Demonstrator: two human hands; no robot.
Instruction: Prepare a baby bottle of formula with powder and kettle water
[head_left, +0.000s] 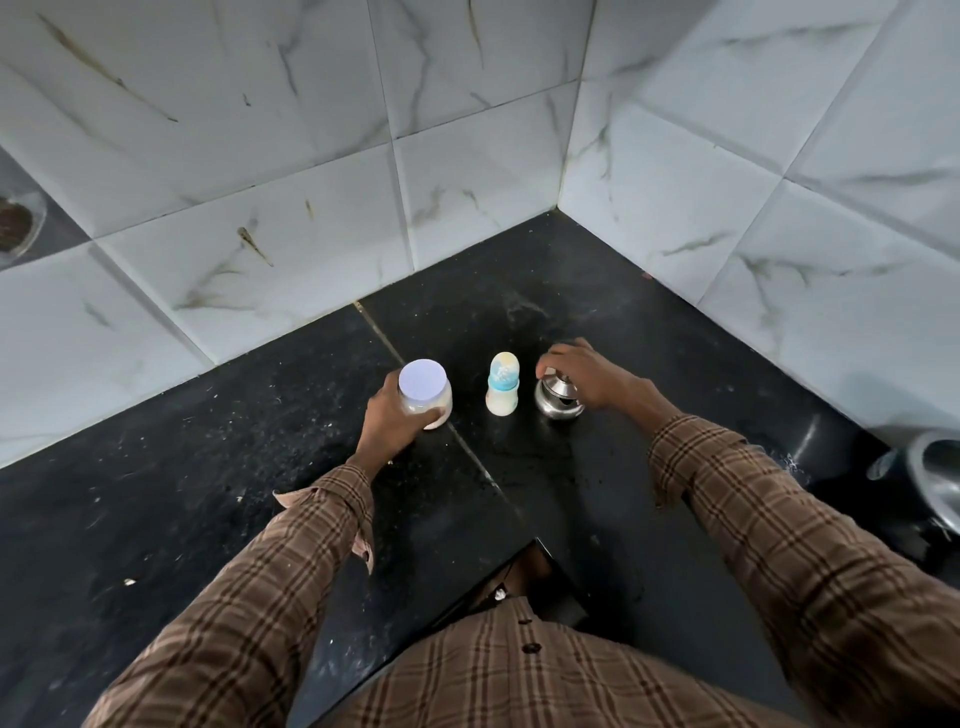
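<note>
On black stone counter (218, 467), in corner formed by two white marble-pattern tiled walls (260, 182): three items lined up in a row, left to right.

Leftmost: powder jar (427, 395), clear plastic, pale lilac lid on, whitish contents visible through side. Standing upright, at or just left of seam in counter. Left hand (390, 421) wrapped around near side of jar, fingers curled closed against wall of jar, thumb side toward lid. Jar base seemingly on counter; cannot tell for certain.

Middle: baby bottle (503, 384), upright, pale body with blue collar and domed cap on. Free-standing, touched by neither hand. Narrow gaps to jar on left and kettle on right.

Rightmost: small steel kettle (557, 400), rounded shiny body, lid on top, resting on counter. Right hand (587, 376) arched over kettle from right side, fingers spread and bent downward, fingertips (543, 370) at lid or knob. Firm grip versus light contact: cannot tell.

Both forearms in brown plaid sleeves (769, 519), cuffs near wrists; same plaid on shirt front at bottom edge.

Far right edge: part of a dark and metallic vessel (930, 483), mostly cut off, kind not identifiable. Far left edge: round item with brown contents (15, 223), partly out of view.

Light specks scattered across counter surface.
</note>
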